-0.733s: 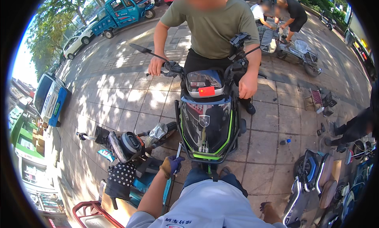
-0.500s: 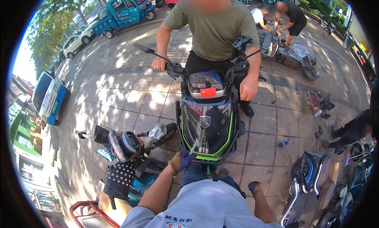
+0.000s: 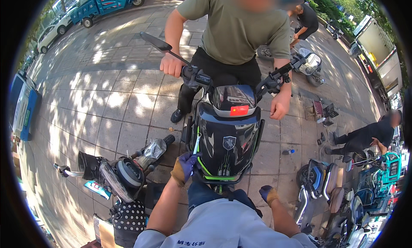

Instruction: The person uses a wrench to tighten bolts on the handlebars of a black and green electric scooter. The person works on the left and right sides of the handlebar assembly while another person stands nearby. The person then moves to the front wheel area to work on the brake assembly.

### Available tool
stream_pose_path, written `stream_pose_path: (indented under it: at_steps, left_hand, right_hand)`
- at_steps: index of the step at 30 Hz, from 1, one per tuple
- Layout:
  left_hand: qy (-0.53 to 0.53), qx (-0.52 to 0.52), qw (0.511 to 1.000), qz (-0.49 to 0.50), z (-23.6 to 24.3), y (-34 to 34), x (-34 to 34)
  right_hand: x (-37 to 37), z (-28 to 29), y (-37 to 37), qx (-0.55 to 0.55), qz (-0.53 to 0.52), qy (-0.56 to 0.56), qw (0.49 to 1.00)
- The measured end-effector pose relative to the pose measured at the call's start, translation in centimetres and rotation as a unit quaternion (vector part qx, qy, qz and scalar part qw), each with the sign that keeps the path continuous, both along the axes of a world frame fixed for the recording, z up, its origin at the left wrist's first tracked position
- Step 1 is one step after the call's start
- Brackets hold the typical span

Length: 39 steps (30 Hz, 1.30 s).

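In front of me stands a black scooter (image 3: 225, 140) with green trim, a crest on its front panel and a small red flag sticker (image 3: 239, 111). My left hand (image 3: 183, 167), in a purple and tan work glove, is closed around a silver wrench (image 3: 197, 143). The wrench points up beside the left edge of the front panel; whether it touches the panel I cannot tell. My right hand (image 3: 269, 194), gloved alike, is held low on the right, away from the scooter. Its fingers look curled in, with nothing visible in them.
A person in an olive shirt (image 3: 240, 33) straddles the scooter, one hand on the left handlebar. At left stands another scooter (image 3: 128, 170) with a polka-dot cover (image 3: 128, 216). Parked scooters (image 3: 317, 183) line the right. A bottle (image 3: 288, 152) and a toolbox (image 3: 319, 108) sit on the paving.
My left hand has moved a little left with the wrench, now more upright. My right hand has risen slightly. The scooter's handlebar has turned, and my view has shifted.
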<state>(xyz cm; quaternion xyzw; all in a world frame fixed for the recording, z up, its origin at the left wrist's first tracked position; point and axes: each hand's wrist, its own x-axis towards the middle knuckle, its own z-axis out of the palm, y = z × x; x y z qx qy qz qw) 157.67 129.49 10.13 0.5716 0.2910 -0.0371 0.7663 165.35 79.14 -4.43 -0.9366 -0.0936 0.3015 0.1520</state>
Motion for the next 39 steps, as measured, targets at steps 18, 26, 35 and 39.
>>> stream_pose_path:
  at_steps: [18, 26, 35, 39]
  left_hand:
    - [-0.001, -0.058, 0.996, -0.065, 1.4, 11.7, 13.3]
    - [0.017, 0.05, 0.987, -0.15, 4.5, 15.2, 15.7]
    - [-0.033, 0.151, 0.956, -0.249, 2.9, 20.6, 18.1]
    - [-0.044, 0.158, 0.949, -0.269, 3.0, 21.1, 18.6]
  right_hand:
    - [3.5, 11.3, 16.2, 0.111, -0.096, 0.013, 0.989]
    - [8.6, 16.0, 21.4, 0.158, 0.007, -0.064, 0.985]
    - [13.6, 22.3, 31.3, 0.188, 0.13, -0.149, 0.962]
    - [11.9, 20.7, 31.9, 0.132, 0.178, -0.139, 0.965]
